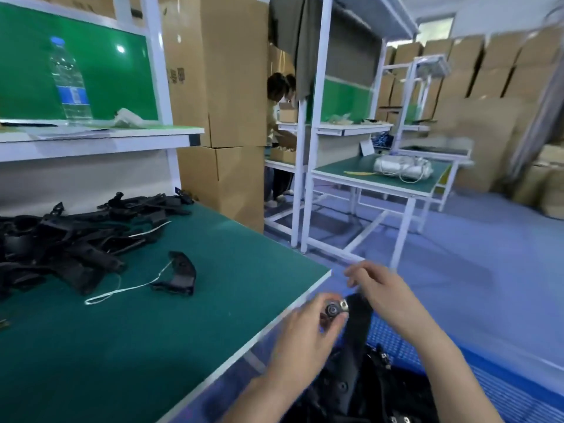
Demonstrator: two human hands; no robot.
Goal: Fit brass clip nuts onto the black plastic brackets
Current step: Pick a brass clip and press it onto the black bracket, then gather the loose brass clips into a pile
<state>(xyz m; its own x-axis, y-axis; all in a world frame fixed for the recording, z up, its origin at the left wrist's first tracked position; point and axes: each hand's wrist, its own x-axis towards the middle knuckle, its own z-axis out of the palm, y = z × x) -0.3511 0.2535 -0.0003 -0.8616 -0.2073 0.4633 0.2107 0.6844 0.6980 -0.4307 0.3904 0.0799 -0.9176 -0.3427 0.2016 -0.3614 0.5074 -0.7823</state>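
Observation:
My left hand (pixel 302 337) pinches the round end of a black plastic bracket (pixel 355 328) just off the table's right edge. A small metal clip nut (pixel 342 306) sits on that end, beside the bracket's round boss. The bracket hangs down toward my lap. My right hand (pixel 387 297) hovers just above and right of the bracket's top, fingers loosely curled, with nothing visible between them. Its thumb is hidden.
A pile of black brackets (pixel 76 239) lies at the left of the green table (pixel 183 346). A single bracket (pixel 183 273) with a white string (pixel 122 290) lies nearer. A blue crate (pixel 476 370) with more brackets (pixel 393 392) sits below my hands. A person (pixel 277 117) works at a far bench.

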